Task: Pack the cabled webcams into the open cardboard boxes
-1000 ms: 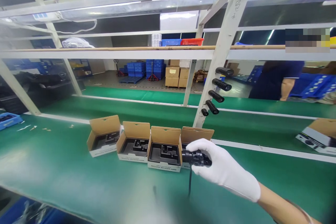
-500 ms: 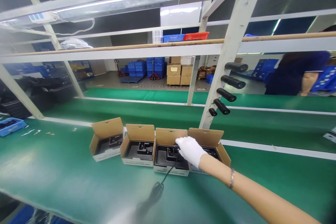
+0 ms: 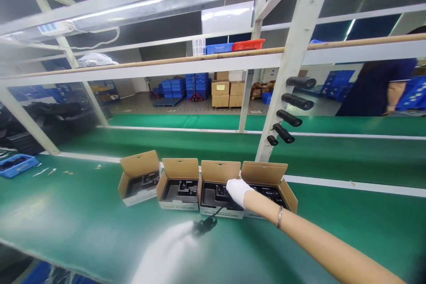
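Four open cardboard boxes with black trays stand in a row on the green belt (image 3: 83, 226). My right hand (image 3: 238, 191), in a white glove, reaches over the third box (image 3: 211, 197), fingers curled on a black device that is mostly hidden under the glove. A black cable runs from the hand down to a coiled bundle (image 3: 204, 225) on the belt in front of that box. My left hand (image 3: 166, 248) is a white motion smear whose tip meets the bundle. The fourth box (image 3: 266, 172) sits just right of my wrist.
A slanted white frame post (image 3: 289, 66) rises behind the boxes with several black handles (image 3: 293, 102) stuck on it. A blue tray (image 3: 15, 164) lies at the far left. Another person in dark blue (image 3: 376, 88) stands beyond the far belt at right.
My right hand carried the black device from in front of the fourth box over into the third box. The cable bundle slid closer to the boxes, and my left hand came into view.
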`<state>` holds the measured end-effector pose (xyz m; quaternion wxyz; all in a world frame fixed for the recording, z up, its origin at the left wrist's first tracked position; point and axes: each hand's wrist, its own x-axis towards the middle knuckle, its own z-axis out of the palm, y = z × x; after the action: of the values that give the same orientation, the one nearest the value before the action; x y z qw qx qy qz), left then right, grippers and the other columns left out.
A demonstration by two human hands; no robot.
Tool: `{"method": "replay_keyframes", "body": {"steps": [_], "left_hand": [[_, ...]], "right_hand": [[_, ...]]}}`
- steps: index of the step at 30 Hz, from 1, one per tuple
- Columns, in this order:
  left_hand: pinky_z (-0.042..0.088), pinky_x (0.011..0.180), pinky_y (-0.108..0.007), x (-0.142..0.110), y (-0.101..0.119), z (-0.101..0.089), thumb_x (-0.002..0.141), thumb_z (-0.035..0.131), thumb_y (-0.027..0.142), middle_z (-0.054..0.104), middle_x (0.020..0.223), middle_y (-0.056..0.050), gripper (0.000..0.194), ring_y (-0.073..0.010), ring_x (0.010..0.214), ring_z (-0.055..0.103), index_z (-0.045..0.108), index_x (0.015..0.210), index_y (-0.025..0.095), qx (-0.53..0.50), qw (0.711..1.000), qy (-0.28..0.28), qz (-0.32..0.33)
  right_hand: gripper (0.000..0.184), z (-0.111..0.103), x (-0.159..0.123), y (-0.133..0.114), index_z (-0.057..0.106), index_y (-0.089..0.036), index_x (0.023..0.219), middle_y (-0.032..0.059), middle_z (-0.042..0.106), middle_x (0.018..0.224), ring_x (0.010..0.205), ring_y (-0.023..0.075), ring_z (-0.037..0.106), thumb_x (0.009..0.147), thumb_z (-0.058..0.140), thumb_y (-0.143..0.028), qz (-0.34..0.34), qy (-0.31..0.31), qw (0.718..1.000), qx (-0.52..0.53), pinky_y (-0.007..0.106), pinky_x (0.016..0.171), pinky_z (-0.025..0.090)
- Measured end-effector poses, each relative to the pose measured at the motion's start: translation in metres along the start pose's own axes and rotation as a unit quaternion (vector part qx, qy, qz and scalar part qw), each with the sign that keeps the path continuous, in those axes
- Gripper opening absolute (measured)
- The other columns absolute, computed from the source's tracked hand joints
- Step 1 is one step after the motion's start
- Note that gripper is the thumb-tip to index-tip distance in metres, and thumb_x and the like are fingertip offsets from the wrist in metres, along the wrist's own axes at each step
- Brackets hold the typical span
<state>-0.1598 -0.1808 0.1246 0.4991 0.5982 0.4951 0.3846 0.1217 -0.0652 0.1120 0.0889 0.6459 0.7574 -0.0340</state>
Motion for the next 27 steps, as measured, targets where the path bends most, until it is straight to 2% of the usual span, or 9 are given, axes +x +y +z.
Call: {"method": "replay_keyframes", "body": {"steps": [4,7,10,12,15,18,21,24,27], "left_hand": [[0.042,0.108,-0.036,0.02,0.03,0.004,0.084,0.062,0.04,0.073,0.101,-0.001,0.021,-0.0242,0.109,0.061,0.076,0.099,0.034,0.047,0.997,-0.031,0.051],[0.04,0.108,-0.032,0.045,0.052,0.016,0.092,0.051,0.038,0.07,0.119,0.001,0.028,-0.0206,0.113,0.06,0.071,0.111,0.035,0.12,0.981,-0.058,0.14],[0.039,0.105,-0.037,0.078,0.061,0.037,0.094,0.046,0.039,0.07,0.117,-0.005,0.036,-0.0243,0.109,0.06,0.066,0.122,0.03,0.187,0.947,0.042,0.259],[0.036,0.106,-0.04,0.097,0.058,0.053,0.095,0.044,0.042,0.069,0.118,-0.009,0.04,-0.0269,0.111,0.058,0.064,0.126,0.026,0.179,0.938,0.087,0.285],[0.042,0.101,-0.036,0.114,0.049,0.076,0.094,0.045,0.042,0.063,0.126,-0.01,0.051,-0.0237,0.112,0.058,0.046,0.142,0.025,0.09,0.959,-0.073,0.257],[0.051,0.07,-0.027,0.126,0.039,0.087,0.091,0.047,0.036,0.065,0.114,-0.007,0.059,-0.0162,0.082,0.063,0.03,0.148,0.027,0.123,0.935,-0.258,0.21],[0.044,0.051,-0.024,0.144,0.032,0.088,0.089,0.045,0.035,0.067,0.091,-0.003,0.05,-0.0131,0.056,0.056,0.044,0.138,0.026,0.228,0.911,-0.291,0.182],[0.049,0.066,-0.031,0.165,0.022,0.089,0.083,0.054,0.04,0.07,0.095,-0.005,0.04,-0.0209,0.074,0.064,0.061,0.119,0.024,0.317,0.877,-0.301,0.199],[0.049,0.082,-0.036,0.178,0.007,0.091,0.079,0.059,0.044,0.071,0.109,-0.006,0.04,-0.0278,0.096,0.065,0.066,0.114,0.026,0.405,0.83,-0.323,0.207]], "right_hand": [[0.039,-0.054,-0.035,-0.001,0.066,-0.02,0.121,0.009,0.068,0.116,0.106,0.026,0.065,0.084,0.065,-0.033,-0.121,0.02,0.988,0.096,0.033,0.087,0.051],[0.046,-0.086,-0.065,-0.012,0.062,-0.028,0.123,-0.0021,0.068,0.115,0.1,0.0202,0.064,0.079,0.068,-0.04,-0.232,0.041,0.94,0.246,0.025,0.082,0.05],[0.019,-0.093,-0.08,-0.021,0.065,-0.021,0.092,-0.0023,0.07,0.083,0.075,0.0189,0.064,0.082,0.061,-0.036,-0.15,0.095,0.927,0.33,0.028,0.068,0.047],[0.016,-0.087,-0.08,-0.019,0.06,-0.02,0.087,-0.0025,0.068,0.071,0.069,0.018,0.063,0.086,0.055,-0.035,-0.099,0.111,0.911,0.385,0.029,0.068,0.047],[0.014,-0.074,-0.075,-0.01,0.059,-0.02,0.089,-0.0008,0.07,0.078,0.077,0.0181,0.065,0.087,0.053,-0.032,-0.117,0.103,0.876,0.457,0.029,0.074,0.048],[0.015,-0.06,-0.069,0.0,0.061,-0.019,0.09,0.0025,0.07,0.087,0.081,0.0199,0.064,0.081,0.06,-0.031,-0.032,0.155,0.903,0.4,0.03,0.072,0.048],[0.033,-0.048,-0.062,0.011,0.061,-0.019,0.111,0.0056,0.068,0.108,0.094,0.0195,0.064,0.078,0.065,-0.025,0.017,0.199,0.93,0.31,0.029,0.082,0.048],[0.031,-0.033,-0.051,0.021,0.062,-0.023,0.117,0.0044,0.068,0.114,0.101,0.0193,0.064,0.087,0.058,-0.027,-0.059,0.137,0.98,0.135,0.028,0.084,0.047],[0.021,-0.013,-0.035,0.021,0.071,-0.019,0.099,0.0089,0.073,0.095,0.09,0.027,0.068,0.083,0.065,-0.03,-0.072,0.065,0.995,0.015,0.034,0.077,0.047]]}}
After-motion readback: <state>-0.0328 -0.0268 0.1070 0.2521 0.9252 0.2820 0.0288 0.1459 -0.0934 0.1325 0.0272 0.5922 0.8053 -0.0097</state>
